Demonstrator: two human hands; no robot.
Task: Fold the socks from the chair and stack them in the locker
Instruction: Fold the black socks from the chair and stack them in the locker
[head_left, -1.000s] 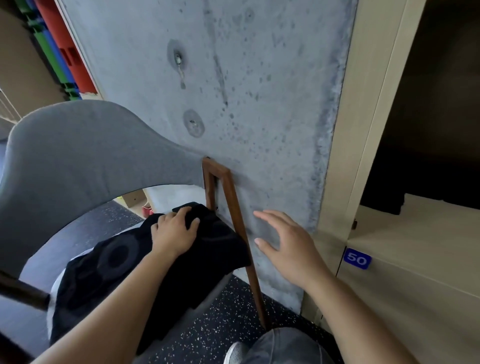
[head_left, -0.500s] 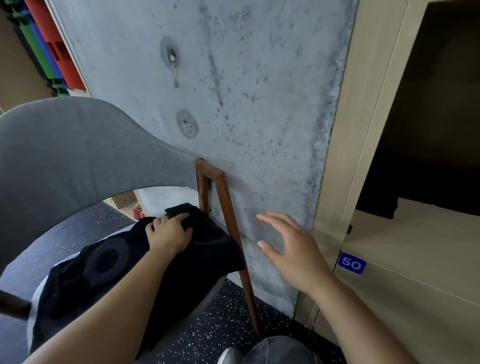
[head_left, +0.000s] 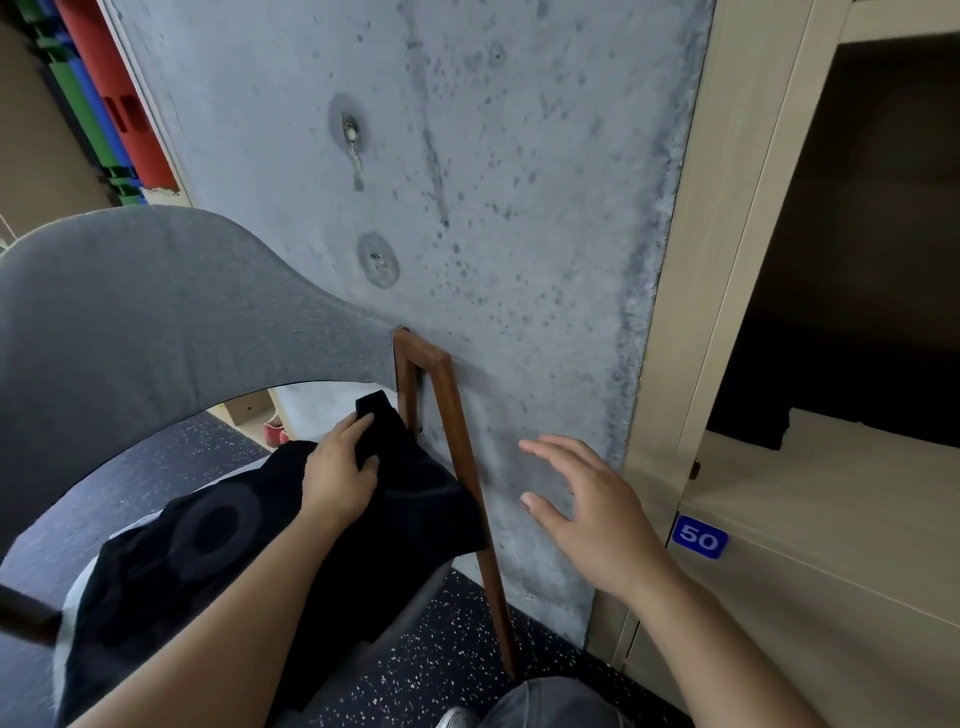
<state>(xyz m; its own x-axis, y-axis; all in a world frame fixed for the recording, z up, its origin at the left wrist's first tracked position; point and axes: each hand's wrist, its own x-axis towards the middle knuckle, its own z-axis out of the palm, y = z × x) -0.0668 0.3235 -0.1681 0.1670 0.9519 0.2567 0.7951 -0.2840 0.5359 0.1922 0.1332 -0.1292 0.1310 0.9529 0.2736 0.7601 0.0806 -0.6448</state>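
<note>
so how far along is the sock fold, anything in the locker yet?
Done: a dark item already lies in the open locker, though I cannot tell whether it is folded socks. In hand: the left hand grips a black sock on the chair, not folded. The right hand is open in the air beside the concrete wall. Left: folding this one, stacking it in the locker.

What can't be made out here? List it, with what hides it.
- Head view: the locker interior is in deep shadow; a dark item at its back cannot be identified.
- Head view: the black sock under the left hand blends into the black cloth; how many socks is unclear.
- The chair seat is mostly covered.
</note>
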